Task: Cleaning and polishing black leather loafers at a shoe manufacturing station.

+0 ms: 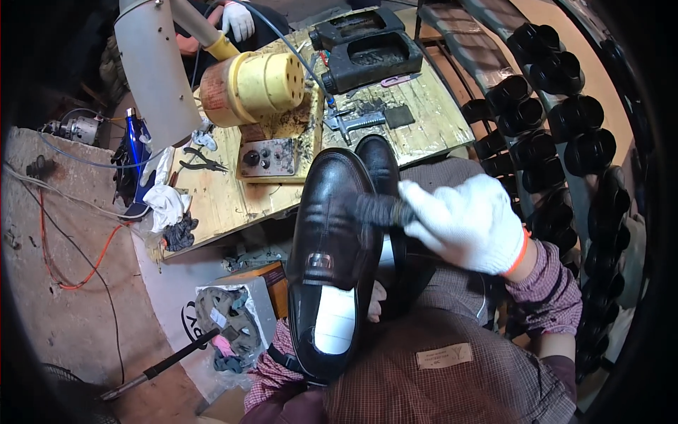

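Possibly, black leather loafer (326, 205) gets scuffed if fuzzy dark brush (378, 210), pinched by white-gloved right fingers (422, 203), is overpressed; left fingers (377, 301) can't be told.

a white knitted glove (462, 222) with an orange cuff rim (518, 252) covers the right hand (452, 215). gathered, purple-checked sleeve covers (547, 293) accompany plain maroon sleeves (563, 367). the brown apron (395, 360) has a fine pale grid and a beige label (443, 355).

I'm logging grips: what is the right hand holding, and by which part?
The gloved right hand holds a dark, brush-like tool by its right-hand end.
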`<state>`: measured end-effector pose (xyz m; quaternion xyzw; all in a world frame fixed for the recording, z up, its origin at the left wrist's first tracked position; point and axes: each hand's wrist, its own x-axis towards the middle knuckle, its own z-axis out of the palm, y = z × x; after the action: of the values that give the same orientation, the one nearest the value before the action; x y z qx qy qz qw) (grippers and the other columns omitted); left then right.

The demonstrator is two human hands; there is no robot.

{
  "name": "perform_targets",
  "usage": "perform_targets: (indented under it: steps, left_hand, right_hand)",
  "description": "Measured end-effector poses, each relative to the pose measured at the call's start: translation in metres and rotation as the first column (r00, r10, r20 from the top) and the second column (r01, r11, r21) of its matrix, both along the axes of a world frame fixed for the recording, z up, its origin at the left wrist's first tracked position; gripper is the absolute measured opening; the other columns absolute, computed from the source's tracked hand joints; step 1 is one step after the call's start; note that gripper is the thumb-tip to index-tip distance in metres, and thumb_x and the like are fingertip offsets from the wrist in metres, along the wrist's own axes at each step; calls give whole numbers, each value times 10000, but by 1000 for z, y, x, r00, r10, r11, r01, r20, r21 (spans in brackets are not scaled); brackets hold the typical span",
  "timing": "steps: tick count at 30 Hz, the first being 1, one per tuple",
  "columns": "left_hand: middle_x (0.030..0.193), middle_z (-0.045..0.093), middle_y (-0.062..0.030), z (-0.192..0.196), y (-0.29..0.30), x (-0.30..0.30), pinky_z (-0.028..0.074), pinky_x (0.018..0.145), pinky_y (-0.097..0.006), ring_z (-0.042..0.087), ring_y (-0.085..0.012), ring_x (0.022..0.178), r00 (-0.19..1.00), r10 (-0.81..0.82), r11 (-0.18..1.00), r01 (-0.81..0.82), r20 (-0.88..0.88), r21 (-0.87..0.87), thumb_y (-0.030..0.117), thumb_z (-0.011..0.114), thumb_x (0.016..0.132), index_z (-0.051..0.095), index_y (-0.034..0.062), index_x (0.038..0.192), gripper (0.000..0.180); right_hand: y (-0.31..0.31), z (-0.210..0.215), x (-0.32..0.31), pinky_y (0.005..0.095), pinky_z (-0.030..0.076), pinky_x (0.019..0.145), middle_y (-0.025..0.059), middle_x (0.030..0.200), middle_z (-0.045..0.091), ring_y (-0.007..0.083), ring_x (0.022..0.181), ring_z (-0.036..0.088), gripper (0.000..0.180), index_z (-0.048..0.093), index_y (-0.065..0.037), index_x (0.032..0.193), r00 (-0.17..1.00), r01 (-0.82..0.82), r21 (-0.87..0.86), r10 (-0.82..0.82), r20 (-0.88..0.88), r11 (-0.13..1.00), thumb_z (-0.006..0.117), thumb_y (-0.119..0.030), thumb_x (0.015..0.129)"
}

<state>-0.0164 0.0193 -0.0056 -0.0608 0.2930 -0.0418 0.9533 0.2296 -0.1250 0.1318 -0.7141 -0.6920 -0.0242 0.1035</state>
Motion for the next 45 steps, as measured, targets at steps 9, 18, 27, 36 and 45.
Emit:
perform_targets:
  steps: [9,18,27,36,45]
  left_hand:
    - [1303,573,-307,-75,-10,-26,578,903,-486,660,-390,1111,938,-42,994,75,343,-81,480,479,1064,421,-145,1403,713]
    - [1312,569,-302,-72,-21,-33,578,900,-475,656,-369,1120,954,-139,988,152,264,-28,465,470,1069,429,-149,1394,696]
    - [1320,565,-296,-75,-21,-58,579,897,-463,652,-348,1129,950,-229,973,232,213,13,450,462,1075,437,-154,1386,679]
    - [1329,560,-290,-76,-27,-30,580,894,-452,649,-327,1138,924,-336,941,322,181,103,434,453,1080,445,-158,1377,663]
    - [1302,583,-279,-89,15,13,581,885,-444,665,-302,1085,712,-362,925,353,601,139,384,429,1094,486,-133,1366,587]
  right_hand:
    - [6,-27,41,353,498,557,82,731,652,234,596,651,412,685,-16,1191,984,172,250,-154,-91,953,765,-270,878]
    - [18,-7,0,381,410,389,19,553,561,211,419,578,466,656,-66,1153,994,49,22,-47,-101,999,764,-381,827]
    - [16,11,6,402,417,376,10,544,557,229,402,567,375,602,-109,998,998,-37,-120,32,-48,992,743,-432,871]
    - [70,-20,142,416,566,743,177,936,723,347,865,718,388,683,-78,1235,910,393,294,-323,-258,871,668,-344,954]
    - [205,-50,261,476,548,669,129,850,683,345,776,693,203,658,-126,1086,881,237,311,-339,330,920,577,-153,902]
